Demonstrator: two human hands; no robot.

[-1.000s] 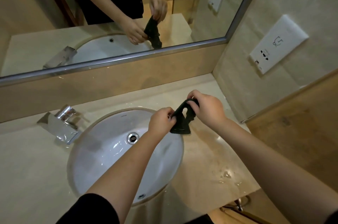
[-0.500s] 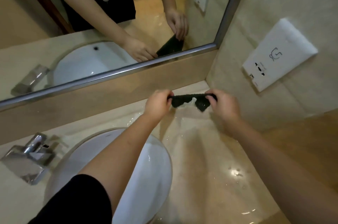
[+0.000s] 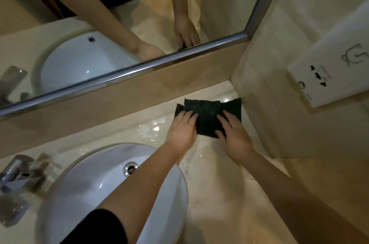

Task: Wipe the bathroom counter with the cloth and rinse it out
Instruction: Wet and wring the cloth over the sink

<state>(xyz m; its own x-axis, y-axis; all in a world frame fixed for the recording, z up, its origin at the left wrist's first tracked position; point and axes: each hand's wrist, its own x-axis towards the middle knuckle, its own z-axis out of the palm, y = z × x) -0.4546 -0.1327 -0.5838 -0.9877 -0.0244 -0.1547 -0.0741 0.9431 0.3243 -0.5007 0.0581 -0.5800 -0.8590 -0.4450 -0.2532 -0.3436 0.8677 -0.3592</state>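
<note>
— What has moved since half a second ago?
— The cloth (image 3: 207,112). It was stretched in the air between the two hands. Now it lies flat on the counter (image 3: 219,194), in the back corner where the low back ledge meets the right wall.

— And the counter itself?
— Pale stone, wet and shiny, with a puddle (image 3: 151,130) just left of the cloth. The white sink (image 3: 95,184) is set into it at the front left, and the left forearm crosses over the sink's rim.

— Where is the cloth relative to the hands?
— Under the fingers of both. The left hand (image 3: 180,132) rests on its left end, fingers straight and close together, pressing down. The right hand (image 3: 233,136) lies on its right half, fingers straight and slightly spread, with the thumb at the near edge. The middle of the cloth shows between the two hands, and its far edge reaches past the fingertips toward the ledge.

— How does it look?
— Dark, nearly black with a green tint, and ribbed. It is folded into a rough rectangle, with one layer overlapping at the left corner. Its right end sits just beside the wall.
</note>
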